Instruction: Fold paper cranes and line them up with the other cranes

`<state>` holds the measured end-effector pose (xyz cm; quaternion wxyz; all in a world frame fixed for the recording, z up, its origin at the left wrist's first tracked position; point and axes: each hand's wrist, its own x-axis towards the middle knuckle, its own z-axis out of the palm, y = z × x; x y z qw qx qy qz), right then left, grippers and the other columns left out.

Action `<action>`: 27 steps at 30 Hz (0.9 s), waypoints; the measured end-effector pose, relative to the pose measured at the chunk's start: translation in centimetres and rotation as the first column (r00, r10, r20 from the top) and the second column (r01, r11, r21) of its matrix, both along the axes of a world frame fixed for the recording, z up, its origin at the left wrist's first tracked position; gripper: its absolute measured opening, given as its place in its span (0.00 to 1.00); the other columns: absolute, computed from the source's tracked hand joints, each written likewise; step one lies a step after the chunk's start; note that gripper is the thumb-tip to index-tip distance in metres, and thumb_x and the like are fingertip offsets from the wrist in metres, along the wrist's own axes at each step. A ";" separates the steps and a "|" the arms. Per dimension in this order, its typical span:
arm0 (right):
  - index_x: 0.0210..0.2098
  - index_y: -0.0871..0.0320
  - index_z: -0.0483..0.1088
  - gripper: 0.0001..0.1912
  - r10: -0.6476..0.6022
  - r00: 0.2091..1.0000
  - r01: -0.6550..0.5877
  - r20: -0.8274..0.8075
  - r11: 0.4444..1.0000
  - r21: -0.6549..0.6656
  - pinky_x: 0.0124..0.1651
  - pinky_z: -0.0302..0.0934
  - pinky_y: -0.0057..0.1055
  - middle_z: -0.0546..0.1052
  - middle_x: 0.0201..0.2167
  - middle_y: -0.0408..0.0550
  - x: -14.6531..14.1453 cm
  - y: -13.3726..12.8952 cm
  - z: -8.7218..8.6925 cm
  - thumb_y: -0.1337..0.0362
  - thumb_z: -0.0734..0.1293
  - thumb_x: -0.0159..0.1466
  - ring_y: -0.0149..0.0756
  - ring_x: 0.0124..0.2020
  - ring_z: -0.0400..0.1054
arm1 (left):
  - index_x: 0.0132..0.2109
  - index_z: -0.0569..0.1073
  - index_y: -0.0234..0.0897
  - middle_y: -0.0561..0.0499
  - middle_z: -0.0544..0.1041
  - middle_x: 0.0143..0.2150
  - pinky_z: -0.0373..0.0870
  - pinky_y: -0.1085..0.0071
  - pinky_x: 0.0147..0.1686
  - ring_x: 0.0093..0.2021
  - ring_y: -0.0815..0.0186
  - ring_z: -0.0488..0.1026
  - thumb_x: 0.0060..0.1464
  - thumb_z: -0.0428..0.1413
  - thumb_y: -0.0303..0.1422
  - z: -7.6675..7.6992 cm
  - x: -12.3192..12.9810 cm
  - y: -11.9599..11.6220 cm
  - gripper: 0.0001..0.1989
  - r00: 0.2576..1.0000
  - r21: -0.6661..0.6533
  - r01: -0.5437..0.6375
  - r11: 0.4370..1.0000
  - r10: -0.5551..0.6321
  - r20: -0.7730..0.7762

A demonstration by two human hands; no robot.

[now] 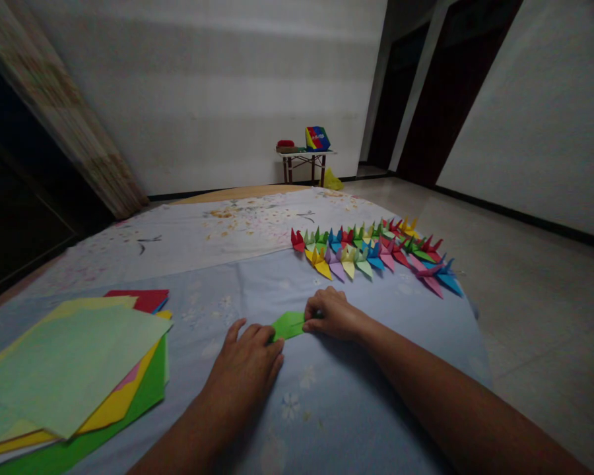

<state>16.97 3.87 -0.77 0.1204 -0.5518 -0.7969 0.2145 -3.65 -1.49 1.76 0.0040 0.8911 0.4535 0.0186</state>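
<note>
A green piece of folded paper [290, 324] lies on the blue flowered tablecloth [327, 389] between my two hands. My left hand [250, 356] rests flat with its fingers apart, the fingertips on the left end of the paper. At the right end, my right hand [332, 313] pinches the paper between thumb and fingers. Both ends of the paper are partly hidden under my fingers. Beyond my right hand stand several rows of folded paper cranes [349, 260] in red, yellow, blue, green, pink and purple.
A stack of coloured paper sheets [74, 356] lies at the left, pale green on top. A white flowered cloth [188, 231] covers the table's far part. Against the wall stands a small table [304, 154] bearing a colourful box [317, 138]. A yellow bag [332, 179] lies beside it.
</note>
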 end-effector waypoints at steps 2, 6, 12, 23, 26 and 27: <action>0.32 0.54 0.73 0.10 0.010 1.000 -0.009 -0.016 1.000 0.025 0.43 0.48 0.36 0.71 0.34 0.47 0.2 0.0 -0.2 0.57 0.70 0.53 0.41 0.42 0.58 | 0.43 0.75 0.43 0.47 0.74 0.43 0.50 0.49 0.54 0.46 0.58 0.68 0.56 0.48 0.31 -0.1 0.0 0.1 0.12 1.000 -0.001 0.003 1.000 -0.003 0.021; 0.41 0.55 0.70 0.16 0.113 0.988 -0.097 -0.107 0.985 0.146 0.45 0.51 0.34 0.71 0.37 0.47 0.5 -0.1 -0.7 0.59 0.70 0.53 0.38 0.42 0.58 | 0.42 0.75 0.43 0.49 0.74 0.41 0.49 0.49 0.55 0.45 0.60 0.68 0.57 0.47 0.31 -0.5 0.0 0.1 0.12 0.995 0.026 -0.012 1.000 0.010 0.096; 0.49 0.59 0.66 0.22 0.202 0.974 -0.176 -0.100 0.959 0.222 0.45 0.55 0.33 0.71 0.38 0.51 0.2 -0.4 -0.7 0.60 0.67 0.55 0.38 0.41 0.61 | 0.41 0.75 0.43 0.46 0.71 0.48 0.46 0.49 0.55 0.52 0.57 0.64 0.55 0.50 0.32 -1.0 0.0 0.4 0.10 0.987 0.124 -0.046 0.991 0.026 0.157; 0.54 0.58 0.61 0.20 0.297 0.896 -0.332 -0.329 0.942 -0.055 0.32 0.57 0.24 0.74 0.29 0.44 -0.6 -1.7 1.0 0.60 0.58 0.64 0.28 0.28 0.65 | 0.45 0.72 0.39 0.48 0.73 0.36 0.59 0.60 0.42 0.40 0.59 0.68 0.59 0.44 0.39 -1.2 0.2 0.5 0.16 0.965 0.041 -0.135 0.990 0.122 0.231; 0.50 0.58 0.65 0.17 0.261 0.919 -0.253 -0.294 0.965 0.065 0.35 0.57 0.26 0.72 0.27 0.43 -0.3 -1.2 0.5 0.65 0.58 0.63 0.28 0.28 0.64 | 0.50 0.69 0.39 0.47 0.73 0.40 0.57 0.60 0.45 0.43 0.59 0.67 0.58 0.47 0.39 -1.8 0.3 0.4 0.16 0.964 0.042 -0.114 0.993 0.100 0.244; 0.49 0.59 0.66 0.16 0.270 0.921 -0.241 -0.280 0.961 0.136 0.38 0.58 0.27 0.72 0.29 0.44 -0.1 -0.9 0.3 0.66 0.60 0.61 0.30 0.31 0.64 | 0.51 0.68 0.39 0.47 0.72 0.42 0.57 0.60 0.46 0.44 0.59 0.67 0.57 0.47 0.38 -2.1 0.3 0.4 0.17 0.966 0.043 -0.102 0.994 0.088 0.244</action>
